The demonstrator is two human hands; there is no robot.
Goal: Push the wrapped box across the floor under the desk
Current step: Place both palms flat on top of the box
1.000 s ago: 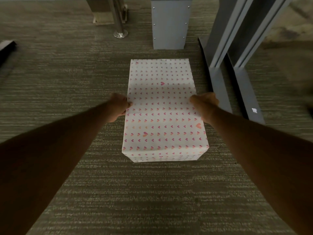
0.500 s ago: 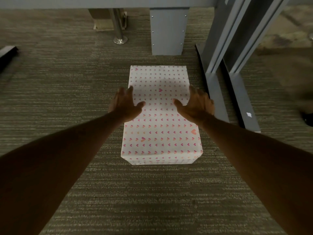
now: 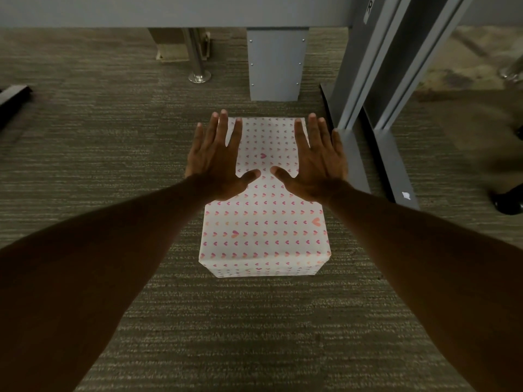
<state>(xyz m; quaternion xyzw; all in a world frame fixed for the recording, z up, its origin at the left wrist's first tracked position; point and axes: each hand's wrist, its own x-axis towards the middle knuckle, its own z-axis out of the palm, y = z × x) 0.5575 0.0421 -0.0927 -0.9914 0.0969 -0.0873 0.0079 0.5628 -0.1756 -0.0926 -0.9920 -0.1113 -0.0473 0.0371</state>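
Observation:
The wrapped box (image 3: 264, 236), white paper with small pink and orange hearts, lies lengthwise on the grey carpet, its far end close to a grey desk panel (image 3: 276, 63). My left hand (image 3: 216, 158) is spread flat, palm down, over the box's far left part. Over the far right part my right hand (image 3: 317, 159) is spread the same way, thumbs pointing toward each other. Neither hand grips anything. Whether the palms touch the paper or hover above it is unclear. The desk edge (image 3: 169, 11) runs across the top of the view.
Grey metal desk legs with long floor feet (image 3: 393, 165) stand just right of the box. A chrome post foot (image 3: 199, 76) is at the back left. A dark bar (image 3: 12, 97) lies far left. A dark shoe (image 3: 509, 199) shows at the right edge.
My hands left the box's sides, rose over its top and opened flat with fingers spread. The box sits slightly farther forward toward the desk panel.

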